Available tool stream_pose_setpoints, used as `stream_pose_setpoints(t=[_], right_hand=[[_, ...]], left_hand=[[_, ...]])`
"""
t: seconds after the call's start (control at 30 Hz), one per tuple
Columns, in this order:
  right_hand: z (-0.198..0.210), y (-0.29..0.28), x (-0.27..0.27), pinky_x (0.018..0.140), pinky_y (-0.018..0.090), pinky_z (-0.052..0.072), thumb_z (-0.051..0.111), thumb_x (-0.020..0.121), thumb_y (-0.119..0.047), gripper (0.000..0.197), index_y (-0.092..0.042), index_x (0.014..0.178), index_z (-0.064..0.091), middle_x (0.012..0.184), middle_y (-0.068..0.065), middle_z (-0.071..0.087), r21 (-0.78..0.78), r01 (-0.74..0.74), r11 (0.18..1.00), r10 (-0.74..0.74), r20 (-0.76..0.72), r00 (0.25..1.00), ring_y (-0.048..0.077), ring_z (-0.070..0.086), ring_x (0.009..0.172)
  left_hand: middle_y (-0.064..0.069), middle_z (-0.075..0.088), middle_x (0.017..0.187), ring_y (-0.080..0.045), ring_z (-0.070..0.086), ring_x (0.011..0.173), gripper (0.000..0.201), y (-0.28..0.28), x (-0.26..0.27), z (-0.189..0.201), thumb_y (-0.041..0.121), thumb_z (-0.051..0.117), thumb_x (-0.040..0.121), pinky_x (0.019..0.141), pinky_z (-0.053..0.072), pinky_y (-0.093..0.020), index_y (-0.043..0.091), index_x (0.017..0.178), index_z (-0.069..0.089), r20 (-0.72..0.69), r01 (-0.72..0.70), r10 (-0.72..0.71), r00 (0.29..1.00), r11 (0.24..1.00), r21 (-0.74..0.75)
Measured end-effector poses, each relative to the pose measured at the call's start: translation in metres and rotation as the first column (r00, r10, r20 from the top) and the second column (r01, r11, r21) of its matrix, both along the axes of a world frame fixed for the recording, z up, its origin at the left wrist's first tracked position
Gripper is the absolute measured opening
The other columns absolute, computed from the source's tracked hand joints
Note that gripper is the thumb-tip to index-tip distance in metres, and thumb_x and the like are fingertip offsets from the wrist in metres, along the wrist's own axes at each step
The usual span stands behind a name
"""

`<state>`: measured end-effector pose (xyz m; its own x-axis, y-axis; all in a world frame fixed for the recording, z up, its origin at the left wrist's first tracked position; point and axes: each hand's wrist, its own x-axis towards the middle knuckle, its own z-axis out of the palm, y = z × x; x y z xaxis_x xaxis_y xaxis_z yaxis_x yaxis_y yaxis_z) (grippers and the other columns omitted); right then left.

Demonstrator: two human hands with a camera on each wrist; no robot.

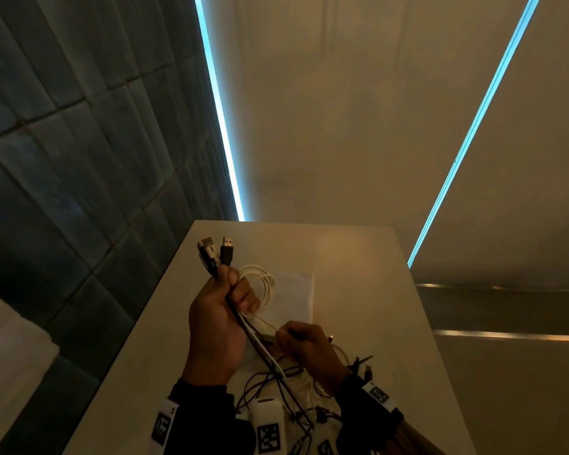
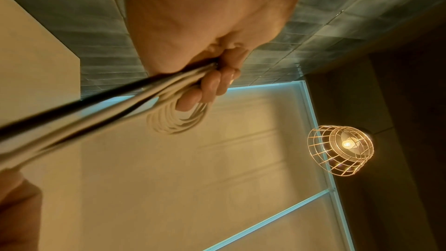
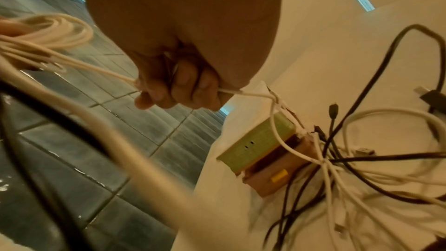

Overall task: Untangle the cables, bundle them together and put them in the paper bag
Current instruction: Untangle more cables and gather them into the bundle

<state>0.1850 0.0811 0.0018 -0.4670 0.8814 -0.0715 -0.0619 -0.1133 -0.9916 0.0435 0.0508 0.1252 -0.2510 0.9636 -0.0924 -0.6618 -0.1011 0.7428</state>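
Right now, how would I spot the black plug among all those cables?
Start at the pale table and find the left hand raised above it, gripping a bunch of cables. Plugs stick up out of the top of that fist. The black plug is the right-hand one, with a dark body and a metal tip, beside the white plug.

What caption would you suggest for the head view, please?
Left hand holds gathered cables upright while right hand pulls a white cable over the table.

Left hand (image 1: 216, 318) raised, fisted; right hand (image 1: 304, 344) lower, pinching.
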Motion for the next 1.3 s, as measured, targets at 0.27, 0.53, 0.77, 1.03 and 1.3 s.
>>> stream_pose_setpoints(t=[0.27, 0.53, 0.77, 1.03, 1.3], right_hand=[[-0.022, 0.001, 0.003, 0.055, 0.006, 0.037, 0.043, 0.097, 0.005, 0.023, -0.001, 0.078, 0.054, 0.045, -0.013, 0.054, 0.044, -0.019, 0.999, 0.010, 0.192, 0.981, -0.010, 0.054, 0.049], [-0.019, 0.028, 0.006, 0.053, 0.024, 0.040, 0.060, 0.088, -0.015, 0.025, -0.014, 0.063, 0.064, 0.056, -0.001, 0.052, 0.046, 0.161, 0.986, -0.167, 0.319, 0.933, 0.011, 0.047, 0.053], [0.084, 0.030, -0.003, 0.045, 0.024, 0.025, 0.059, 0.092, -0.011, 0.019, 0.001, 0.080, 0.066, 0.054, 0.004, 0.045, 0.126, 0.109, 0.986, -0.097, -0.102, 0.990, 0.013, 0.033, 0.047], [0.100, 0.010, 0.000, 0.055, 0.020, 0.039, 0.058, 0.091, -0.003, 0.015, 0.003, 0.082, 0.069, 0.057, 0.001, 0.051, 0.249, -0.136, 0.959, 0.164, -0.093, 0.982, 0.010, 0.044, 0.052], [0.011, 0.019, 0.021, 0.064, 0.031, 0.042, 0.056, 0.094, -0.014, 0.024, -0.007, 0.073, 0.065, 0.068, 0.008, 0.051, 0.088, -0.056, 0.995, 0.051, 0.061, 0.997, 0.019, 0.046, 0.062]], left_hand=[[0.006, 0.031, 0.054, -0.007, 0.026, 0.045, 0.035, 0.000, -0.007, -0.001, 0.025, 0.034, 0.102, 0.044, 0.027, -0.021, 0.015, 0.069, 0.041, -0.066, -0.053, 0.051, 0.996, 0.998, -0.021], [0.007, 0.037, 0.051, -0.008, 0.030, 0.043, 0.036, 0.002, -0.013, -0.009, 0.024, 0.033, 0.103, 0.048, 0.025, -0.023, 0.015, 0.069, 0.040, -0.249, -0.173, 0.138, 0.958, 0.977, -0.125], [0.001, 0.063, 0.055, -0.018, 0.048, 0.060, 0.033, 0.005, 0.004, -0.014, 0.023, 0.036, 0.104, 0.060, 0.038, -0.029, 0.011, 0.074, 0.045, -0.265, -0.214, 0.144, 0.953, 0.942, -0.259], [-0.003, 0.057, 0.066, -0.018, 0.054, 0.062, 0.034, 0.002, 0.009, 0.006, 0.029, 0.036, 0.102, 0.068, 0.043, -0.034, 0.013, 0.074, 0.047, 0.011, -0.014, 0.015, 1.000, 0.996, -0.090], [0.005, 0.039, 0.061, -0.008, 0.035, 0.050, 0.036, 0.001, 0.007, 0.010, 0.027, 0.035, 0.101, 0.049, 0.036, -0.021, 0.018, 0.068, 0.045, 0.072, 0.018, -0.020, 0.997, 0.999, 0.034]])
